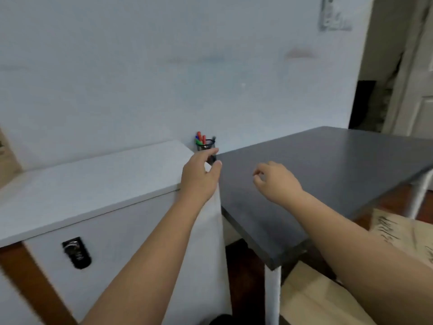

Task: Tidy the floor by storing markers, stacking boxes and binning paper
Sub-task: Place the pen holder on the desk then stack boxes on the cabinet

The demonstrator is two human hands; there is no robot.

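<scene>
A black mesh cup [206,144] holding red, green and blue markers [200,138] stands against the wall at the back left corner of the grey table [328,165]. My left hand [200,177] reaches to it, thumb and index finger pinched around the cup's dark lower part. The cup's base is hidden behind my fingers. My right hand [276,180] hovers over the grey tabletop, fingers loosely curled and holding nothing.
A white cabinet [98,184] with a black lock [76,252] stands left of the table, touching it. Cardboard boxes [398,233] lie on the floor under and right of the table. A doorway [412,90] opens at the far right.
</scene>
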